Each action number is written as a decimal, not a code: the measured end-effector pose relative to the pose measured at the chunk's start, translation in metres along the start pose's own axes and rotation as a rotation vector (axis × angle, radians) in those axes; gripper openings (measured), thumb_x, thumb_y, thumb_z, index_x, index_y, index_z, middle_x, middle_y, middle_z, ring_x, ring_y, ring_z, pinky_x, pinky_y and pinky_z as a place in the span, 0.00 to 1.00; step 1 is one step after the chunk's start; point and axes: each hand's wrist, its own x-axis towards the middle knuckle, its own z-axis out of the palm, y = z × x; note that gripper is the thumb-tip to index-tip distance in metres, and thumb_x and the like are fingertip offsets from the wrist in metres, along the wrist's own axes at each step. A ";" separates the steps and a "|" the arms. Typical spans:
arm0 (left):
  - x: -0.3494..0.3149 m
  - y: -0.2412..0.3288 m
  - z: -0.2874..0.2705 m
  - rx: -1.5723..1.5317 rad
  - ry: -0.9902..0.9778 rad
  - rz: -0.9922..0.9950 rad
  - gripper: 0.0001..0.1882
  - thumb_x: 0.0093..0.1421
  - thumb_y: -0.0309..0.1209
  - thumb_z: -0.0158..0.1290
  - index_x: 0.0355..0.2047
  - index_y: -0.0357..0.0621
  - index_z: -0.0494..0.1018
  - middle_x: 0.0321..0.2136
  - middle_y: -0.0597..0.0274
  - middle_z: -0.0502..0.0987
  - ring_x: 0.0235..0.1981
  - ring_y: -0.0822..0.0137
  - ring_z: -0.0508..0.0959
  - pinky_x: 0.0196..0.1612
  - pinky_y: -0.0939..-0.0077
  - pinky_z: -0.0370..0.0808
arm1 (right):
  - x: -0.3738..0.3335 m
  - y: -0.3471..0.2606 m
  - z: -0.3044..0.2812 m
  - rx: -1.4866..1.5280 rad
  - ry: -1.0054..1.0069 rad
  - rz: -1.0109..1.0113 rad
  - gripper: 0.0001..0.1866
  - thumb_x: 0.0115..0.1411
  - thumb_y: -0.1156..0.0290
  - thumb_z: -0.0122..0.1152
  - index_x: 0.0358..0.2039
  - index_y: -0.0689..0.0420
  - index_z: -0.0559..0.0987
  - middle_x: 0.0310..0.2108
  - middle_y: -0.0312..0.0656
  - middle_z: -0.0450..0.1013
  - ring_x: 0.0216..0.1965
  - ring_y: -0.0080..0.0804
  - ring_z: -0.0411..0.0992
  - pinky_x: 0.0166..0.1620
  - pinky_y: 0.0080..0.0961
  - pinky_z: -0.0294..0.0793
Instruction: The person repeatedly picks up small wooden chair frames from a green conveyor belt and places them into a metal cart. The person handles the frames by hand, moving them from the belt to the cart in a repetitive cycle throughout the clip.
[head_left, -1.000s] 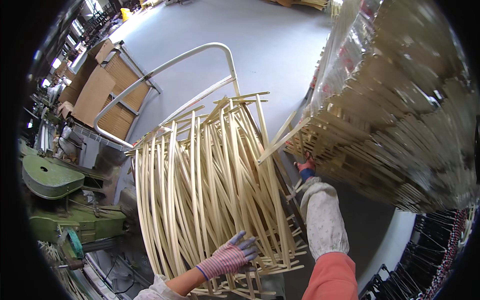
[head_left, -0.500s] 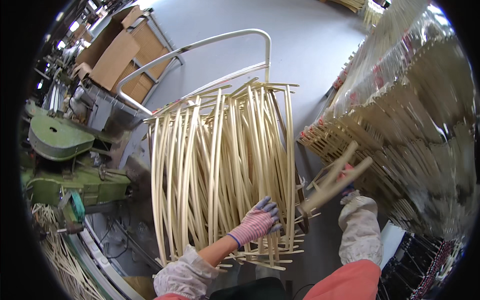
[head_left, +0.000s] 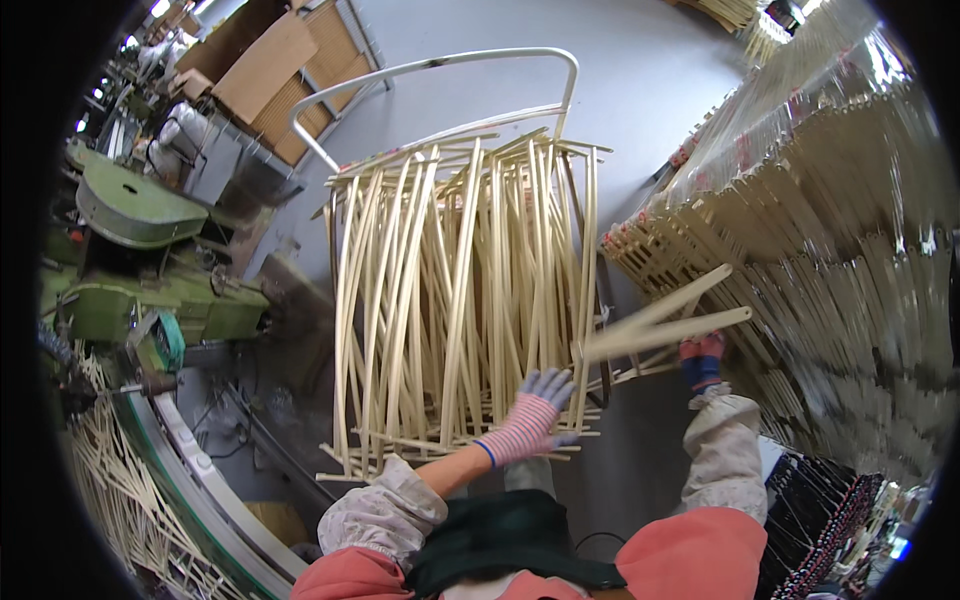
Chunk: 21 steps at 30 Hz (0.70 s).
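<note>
Centrally, 1 pile (head_left: pixel 400 320) of slats, too many to count, fills the frame. Over its lower right end lies the left hand (head_left: pixel 528 420), open, fingers stretched out. Right of centre, the right hand (head_left: pixel 703 362) has curled fingers just beside 2 blurred slats (head_left: pixel 690 328) set in a V; I cannot tell whether it grips them. 1 white rail (head_left: pixel 480 56) arches along the top, 1 film-wrapped stack (head_left: pixel 840 190) is at right, 1 carton (head_left: pixel 265 75) upper left.
</note>
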 end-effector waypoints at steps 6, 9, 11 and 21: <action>-0.008 0.117 0.018 -0.453 0.261 -0.328 0.58 0.40 0.51 0.60 0.59 0.31 0.38 0.58 0.41 0.44 0.60 0.47 0.47 0.61 0.57 0.44 | 0.037 -0.164 -0.198 -0.559 -0.156 -0.245 0.12 0.45 0.62 0.51 0.23 0.59 0.73 0.25 0.50 0.72 0.30 0.46 0.72 0.37 0.37 0.71; 0.015 0.158 -0.012 -0.986 0.464 -0.277 0.55 0.43 0.48 0.59 0.59 0.35 0.36 0.58 0.39 0.46 0.59 0.45 0.49 0.60 0.62 0.49 | 0.060 -0.230 -0.226 -0.425 -0.327 -0.275 0.11 0.46 0.64 0.50 0.25 0.58 0.75 0.26 0.50 0.73 0.31 0.46 0.72 0.37 0.38 0.70; 0.026 0.157 -0.043 -1.177 0.632 -0.190 0.48 0.47 0.42 0.58 0.58 0.35 0.41 0.50 0.41 0.59 0.46 0.49 0.66 0.49 0.65 0.64 | 0.085 -0.255 -0.220 -0.275 -0.511 -0.397 0.11 0.48 0.66 0.48 0.26 0.57 0.77 0.25 0.49 0.73 0.31 0.47 0.72 0.37 0.37 0.70; 0.097 -0.057 -0.107 -1.118 0.595 -0.708 0.32 0.54 0.39 0.52 0.54 0.34 0.54 0.35 0.48 0.72 0.24 0.64 0.75 0.22 0.74 0.73 | 0.225 -0.258 0.056 -0.401 -0.590 -0.416 0.13 0.43 0.62 0.61 0.31 0.50 0.80 0.29 0.49 0.75 0.31 0.44 0.74 0.36 0.35 0.72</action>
